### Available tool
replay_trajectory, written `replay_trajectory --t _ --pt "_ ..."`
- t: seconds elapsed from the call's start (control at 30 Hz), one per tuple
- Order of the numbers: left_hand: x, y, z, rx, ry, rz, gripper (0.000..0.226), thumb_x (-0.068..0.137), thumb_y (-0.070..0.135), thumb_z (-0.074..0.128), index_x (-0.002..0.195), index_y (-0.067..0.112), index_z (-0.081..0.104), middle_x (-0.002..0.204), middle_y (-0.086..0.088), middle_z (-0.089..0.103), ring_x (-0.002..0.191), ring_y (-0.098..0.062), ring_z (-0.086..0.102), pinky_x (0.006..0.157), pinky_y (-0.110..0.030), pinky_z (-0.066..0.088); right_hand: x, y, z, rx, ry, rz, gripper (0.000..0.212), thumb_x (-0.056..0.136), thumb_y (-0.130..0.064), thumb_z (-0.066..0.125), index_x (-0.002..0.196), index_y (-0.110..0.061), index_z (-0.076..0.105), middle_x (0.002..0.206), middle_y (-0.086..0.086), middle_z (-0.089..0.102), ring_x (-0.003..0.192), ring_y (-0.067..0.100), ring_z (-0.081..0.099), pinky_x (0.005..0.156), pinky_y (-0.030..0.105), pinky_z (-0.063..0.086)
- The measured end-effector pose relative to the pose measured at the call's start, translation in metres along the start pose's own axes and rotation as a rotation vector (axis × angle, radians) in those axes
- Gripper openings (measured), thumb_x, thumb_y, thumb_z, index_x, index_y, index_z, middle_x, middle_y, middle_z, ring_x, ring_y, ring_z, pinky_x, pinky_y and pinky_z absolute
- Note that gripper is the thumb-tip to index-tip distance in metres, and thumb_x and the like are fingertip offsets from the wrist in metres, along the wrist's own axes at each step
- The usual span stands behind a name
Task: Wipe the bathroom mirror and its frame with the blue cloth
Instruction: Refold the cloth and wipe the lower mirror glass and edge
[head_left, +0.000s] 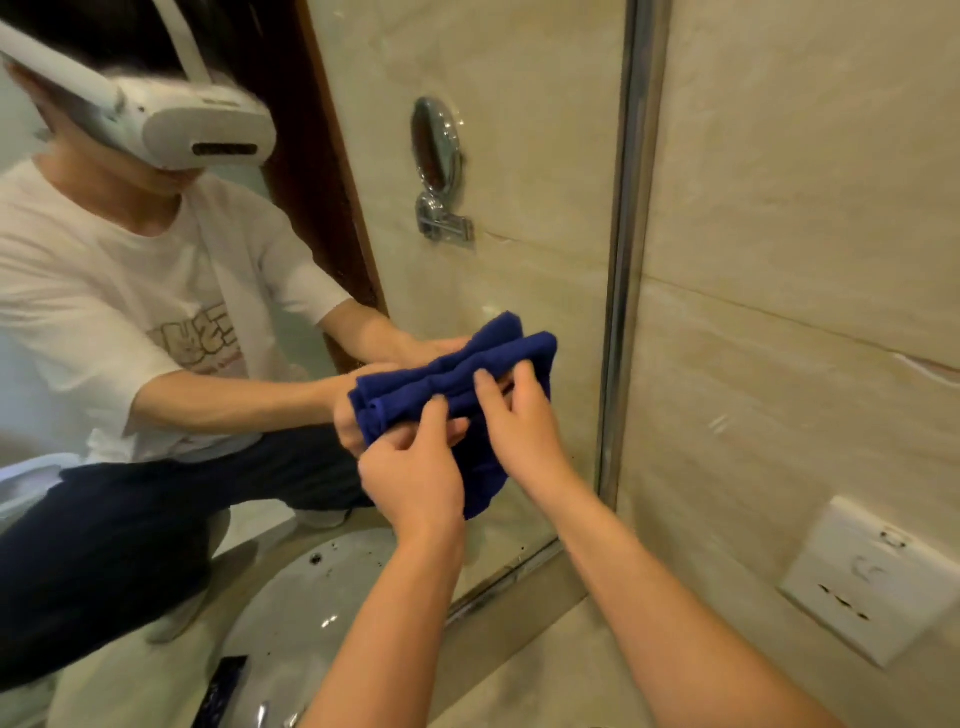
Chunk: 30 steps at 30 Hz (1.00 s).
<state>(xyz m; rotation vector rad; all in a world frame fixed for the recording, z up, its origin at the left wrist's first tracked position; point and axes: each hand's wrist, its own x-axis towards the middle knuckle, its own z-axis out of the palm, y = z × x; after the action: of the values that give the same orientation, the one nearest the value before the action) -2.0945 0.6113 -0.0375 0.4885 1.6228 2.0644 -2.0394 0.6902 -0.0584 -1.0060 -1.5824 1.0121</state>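
Gripping the folded blue cloth (457, 384) between them, left hand (415, 473) and right hand (519, 421) hold its long axis left-to-right against the mirror (519, 156), frame (623, 260) just right.

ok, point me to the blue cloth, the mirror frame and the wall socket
blue cloth (498, 358): head view, on the folded upper roll between both hands.
mirror frame (621, 291): head view, on the metal right-hand vertical strip.
wall socket (862, 577): head view, on the white faceplate, lower right wall.

Head view, angled down, near mirror (493, 156)
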Motion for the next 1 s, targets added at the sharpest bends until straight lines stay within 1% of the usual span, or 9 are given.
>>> replay_trajectory --t 0.13,0.3,0.37,0.47,0.53,0.6,0.77,0.87,1.0 --pt "-0.003 0.004 -0.007 -0.02 0.056 -0.048 0.022 0.085 0.02 0.07 0.064 0.017 0.074 0.071 -0.005 0.075 0.08 -0.023 0.073 0.09 -0.047 0.056 -0.004 -0.007 -0.002 -0.096 -0.08 -0.031 0.055 0.08 -0.067 0.035 0.114 -0.026 0.046 0.118 0.004 0.062 0.112 0.027 0.058 0.094 0.051 0.049" --pt "-0.008 0.015 0.04 -0.007 -0.107 -0.151 0.03 0.088 0.018 0.069 0.058 0.018 0.072 0.07 -0.002 0.075 0.078 -0.02 0.073 0.089 -0.043 0.056 0.032 -0.006 -0.045 -0.133 -0.007 0.025 0.042 0.091 -0.053 0.048 0.106 -0.014 0.048 0.112 0.012 0.063 0.107 0.031 0.061 0.092 0.051 0.049" --pt "-0.013 0.016 0.052 0.004 -0.106 -0.151 0.023 0.09 0.021 0.067 0.068 0.018 0.072 0.072 0.001 0.075 0.077 -0.016 0.072 0.085 -0.038 0.056 0.043 -0.002 -0.055 -0.092 -0.001 0.043 0.033 0.096 -0.043 0.053 0.107 -0.011 0.05 0.107 0.01 0.064 0.102 0.028 0.062 0.091 0.05 0.05" --pt "-0.015 0.012 0.046 0.035 -0.092 -0.076 0.024 0.091 0.026 0.067 0.07 0.019 0.073 0.073 0.005 0.075 0.076 -0.01 0.07 0.08 -0.033 0.054 0.038 0.002 -0.045 -0.043 0.053 0.041 0.032 0.095 -0.047 0.051 0.107 -0.018 0.049 0.108 0.008 0.063 0.102 0.025 0.062 0.093 0.051 0.05" --pt "-0.013 0.015 0.029 0.051 -0.069 -0.023 0.024 0.091 0.028 0.067 0.069 0.02 0.074 0.072 0.007 0.075 0.074 -0.007 0.069 0.078 -0.031 0.054 0.025 -0.002 -0.026 -0.009 0.102 0.04 0.028 0.091 -0.053 0.048 0.099 -0.026 0.047 0.107 0.005 0.063 0.102 0.025 0.061 0.092 0.053 0.049" --pt "-0.01 0.022 0.009 0.07 -0.038 0.026 0.023 0.09 0.028 0.067 0.069 0.021 0.074 0.071 0.009 0.075 0.074 -0.006 0.069 0.079 -0.032 0.055 0.009 -0.011 -0.004 0.04 0.127 0.034 0.019 0.093 -0.049 0.048 0.091 -0.031 0.044 0.103 0.003 0.063 0.1 0.025 0.062 0.091 0.053 0.05" --pt "0.001 0.041 -0.066 0.02 0.044 0.061 0.022 0.089 0.023 0.07 0.068 0.018 0.074 0.071 0.001 0.075 0.076 -0.014 0.073 0.081 -0.037 0.057 -0.041 -0.042 0.054 0.082 0.078 -0.026 0.024 0.095 -0.047 0.051 0.098 -0.024 0.05 0.096 -0.002 0.065 0.092 0.02 0.063 0.084 0.05 0.052" --pt "0.003 0.048 -0.108 -0.009 0.083 0.073 0.019 0.089 0.018 0.069 0.072 0.011 0.075 0.071 -0.004 0.075 0.075 -0.016 0.073 0.078 -0.034 0.058 -0.071 -0.053 0.085 0.095 0.079 -0.065 0.027 0.093 -0.051 0.053 0.098 -0.025 0.053 0.095 -0.004 0.066 0.089 0.017 0.063 0.082 0.049 0.053" --pt "0.006 0.047 -0.156 -0.011 0.18 0.117 0.021 0.089 0.016 0.07 0.071 0.005 0.072 0.069 -0.007 0.074 0.073 -0.02 0.072 0.076 -0.035 0.058 -0.109 -0.064 0.123 0.187 0.044 -0.002 0.025 0.088 -0.056 0.058 0.093 -0.032 0.057 0.09 -0.008 0.068 0.085 0.012 0.066 0.082 0.048 0.055"
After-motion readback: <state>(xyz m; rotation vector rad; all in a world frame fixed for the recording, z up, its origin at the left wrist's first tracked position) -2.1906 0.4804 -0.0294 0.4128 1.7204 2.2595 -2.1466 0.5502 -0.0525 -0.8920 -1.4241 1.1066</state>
